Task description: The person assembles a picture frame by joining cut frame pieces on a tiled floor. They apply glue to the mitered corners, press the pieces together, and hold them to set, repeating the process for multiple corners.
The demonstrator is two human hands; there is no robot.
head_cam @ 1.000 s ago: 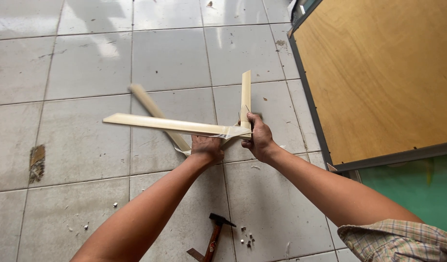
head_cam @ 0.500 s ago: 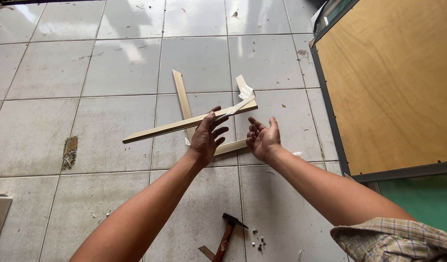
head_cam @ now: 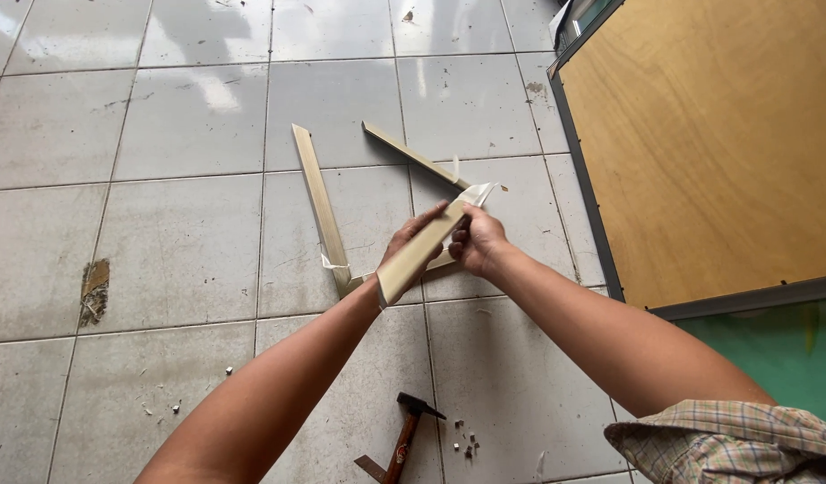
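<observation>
Several pale wooden frame strips (head_cam: 322, 208), joined at their ends with white tape, are held above the tiled floor. My left hand (head_cam: 411, 240) grips the nearest strip (head_cam: 406, 263), which points back toward me. My right hand (head_cam: 477, 242) pinches the taped end (head_cam: 477, 194) of that strip, where another strip (head_cam: 411, 155) meets it. The long strip on the left angles away from my hands toward the upper left.
A hammer (head_cam: 404, 437) with a wooden handle lies on the grey tiles (head_cam: 189, 242) below my arms, with small nails (head_cam: 465, 442) beside it. A large framed plywood panel (head_cam: 709, 143) lies at the right. One tile at the left has a chipped patch (head_cam: 94, 289).
The strips have been folded and turned in my hands. One strip now points back at me, and both hands have closed on it near its taped end.
</observation>
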